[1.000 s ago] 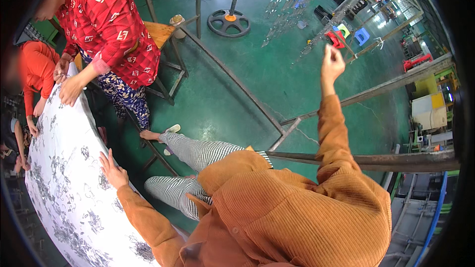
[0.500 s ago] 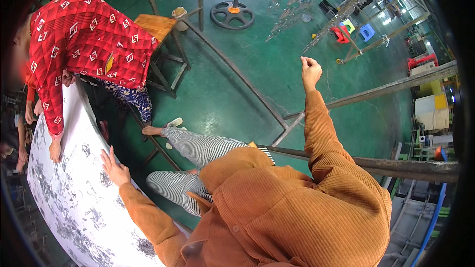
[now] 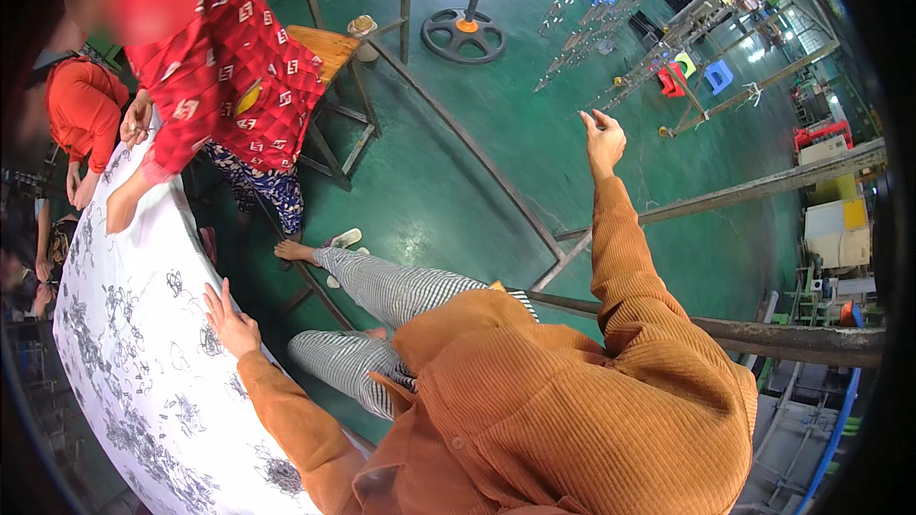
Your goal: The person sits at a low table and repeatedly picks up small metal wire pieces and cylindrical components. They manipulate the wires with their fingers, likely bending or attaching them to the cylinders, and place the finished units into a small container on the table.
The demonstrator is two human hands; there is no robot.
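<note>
My left hand (image 3: 232,324) rests on the edge of a white-covered table (image 3: 229,420), its fingers stretched out and spread, holding nothing. Strewn over the white surface are many small dark, thin curled pieces (image 3: 176,410), with a denser clump (image 3: 283,475) near my left forearm. Far out to the right, over the green floor, my right hand (image 3: 606,143) is raised at the end of an extended arm. Two of its fingertips stand apart, and I can make out nothing held between them.
A person in a red patterned top (image 3: 234,57) leans over the table's far end; another in orange-red (image 3: 86,114) is beyond. A metal frame bar (image 3: 468,153) crosses the floor. Further off are a wooden stool (image 3: 329,48), a round stand base (image 3: 465,38) and hanging metal strands (image 3: 611,0).
My right hand's fingers have gone from pinched together to apart. The person in red has straightened somewhat, and the one in orange-red shows more. My left hand stays at the table edge.
</note>
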